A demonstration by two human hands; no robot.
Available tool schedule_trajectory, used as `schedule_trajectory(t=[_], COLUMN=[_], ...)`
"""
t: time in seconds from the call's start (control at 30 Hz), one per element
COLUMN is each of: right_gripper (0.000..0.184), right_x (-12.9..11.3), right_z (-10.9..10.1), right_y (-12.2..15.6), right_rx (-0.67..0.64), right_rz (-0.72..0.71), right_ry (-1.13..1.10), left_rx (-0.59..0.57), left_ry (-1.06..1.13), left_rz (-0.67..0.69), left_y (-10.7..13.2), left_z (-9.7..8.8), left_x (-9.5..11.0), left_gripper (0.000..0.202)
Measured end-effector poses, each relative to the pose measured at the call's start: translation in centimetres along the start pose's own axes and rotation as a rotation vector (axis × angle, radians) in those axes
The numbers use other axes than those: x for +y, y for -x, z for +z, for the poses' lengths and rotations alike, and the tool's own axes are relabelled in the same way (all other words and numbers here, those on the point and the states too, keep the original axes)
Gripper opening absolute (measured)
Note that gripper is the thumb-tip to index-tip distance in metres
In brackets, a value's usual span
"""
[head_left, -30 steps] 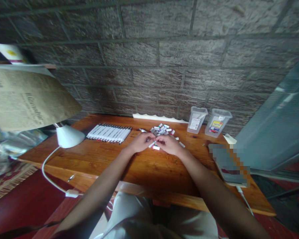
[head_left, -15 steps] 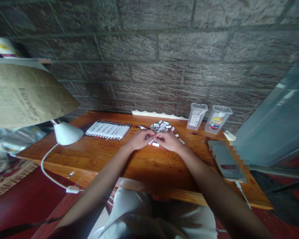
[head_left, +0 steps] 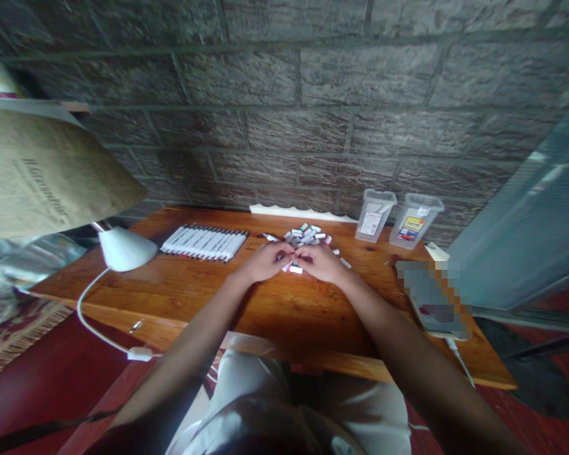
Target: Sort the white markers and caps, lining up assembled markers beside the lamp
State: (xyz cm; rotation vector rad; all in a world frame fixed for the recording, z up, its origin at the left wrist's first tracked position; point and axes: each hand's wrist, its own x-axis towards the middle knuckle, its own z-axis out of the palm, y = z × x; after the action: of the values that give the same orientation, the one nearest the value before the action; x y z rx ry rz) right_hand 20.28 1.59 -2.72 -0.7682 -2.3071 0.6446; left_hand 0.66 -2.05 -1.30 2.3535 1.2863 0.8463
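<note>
My left hand (head_left: 269, 261) and my right hand (head_left: 321, 260) meet fingertip to fingertip at the near side of a pile of short white cylinders with coloured ends (head_left: 306, 234). Both are closed in a pinch; whatever sits between the fingers is too small and covered to make out. Just below the fingertips lies a white piece with a red end (head_left: 295, 270). Beyond my left hand a white marker (head_left: 270, 237) rests at the pile's edge. Further left, a neat row of white markers with dark ends (head_left: 205, 242) lies side by side on the wooden desk (head_left: 294, 316).
Two clear plastic containers (head_left: 375, 215) with labels stand at the back right. A blurred-out device (head_left: 434, 300) with a white cable lies on the right. At left stands a lamp (head_left: 128, 249) with a paper shade. A white wavy-edged strip (head_left: 303, 213) runs along the wall.
The view has tipped slightly, so the whole scene sits a little higher. Both hands stay together over the same spot, with only small finger movement.
</note>
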Motion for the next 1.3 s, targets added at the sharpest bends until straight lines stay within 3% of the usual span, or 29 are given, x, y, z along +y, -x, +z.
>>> schedule_trajectory(t=[0.33, 0.87, 1.03, 1.17, 1.3], right_gripper=[0.014, 0.017, 0.019, 0.019, 0.023], right_x=[0.1, -0.1, -0.1, -0.1, -0.3], right_z=[0.1, 0.5, 0.1, -0.5, -0.8], right_y=[0.0, 0.0, -0.1, -0.1, -0.1], right_rx=[-0.032, 0.013, 0.069, 0.171, 0.225], right_rz=[0.027, 0.010, 0.019, 0.058, 0.114], right_ry=[-0.026, -0.018, 0.013, 0.043, 0.076], left_rx=[0.028, 0.326, 0.276, 0.203, 0.348], left_ry=[0.011, -0.026, -0.110, -0.107, -0.059], left_rz=[0.000, -0.042, 0.039, 0.049, -0.038], left_y=[0.1, 0.2, -1.1, -3.4, -4.0], left_z=[0.0, 0.0, -1.4, -1.9, -1.2], left_x=[0.2, 0.4, 1.8, 0.7, -1.3], left_gripper=[0.023, 0.017, 0.021, 0.023, 0.022])
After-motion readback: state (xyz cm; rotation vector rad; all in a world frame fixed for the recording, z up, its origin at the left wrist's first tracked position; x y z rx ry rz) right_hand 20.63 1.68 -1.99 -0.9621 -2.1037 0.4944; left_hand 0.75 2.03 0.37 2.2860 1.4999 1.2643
